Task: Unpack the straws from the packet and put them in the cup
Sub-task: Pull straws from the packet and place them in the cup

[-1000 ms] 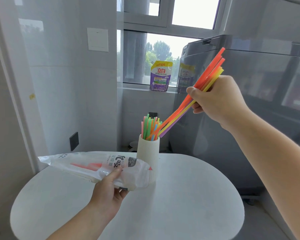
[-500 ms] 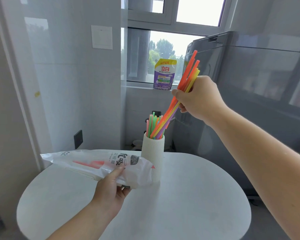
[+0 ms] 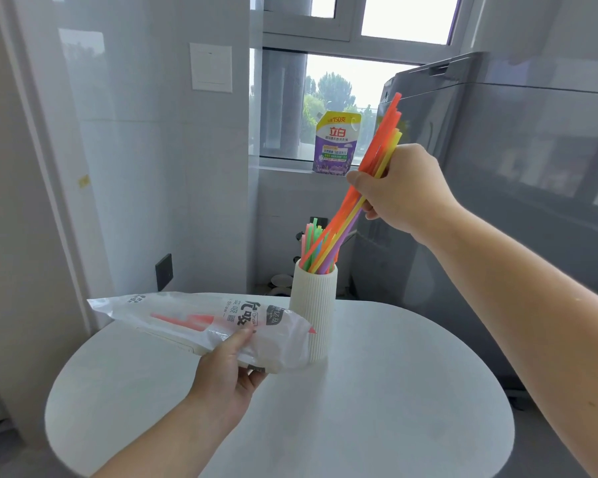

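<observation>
Our right hand (image 3: 399, 191) pinches a bundle of straws (image 3: 380, 146) mid-length, tips already inside the ribbed white cup (image 3: 314, 312). Our left hand (image 3: 227, 374) grips the straw packet (image 3: 201, 319) just left of the cup. The straws look light, stiff and slippery, so we'd grip them gently.

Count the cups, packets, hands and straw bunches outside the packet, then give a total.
Cups: 1, the white ribbed cup.
Packets: 1, the straw packet, held by the left hand.
Hands: 2, left hand and right hand.
Straw bunches: 2, the held bunch in the right hand's grip, lower ends in the cup, and the standing bunch in the cup.
Total: 6
</observation>
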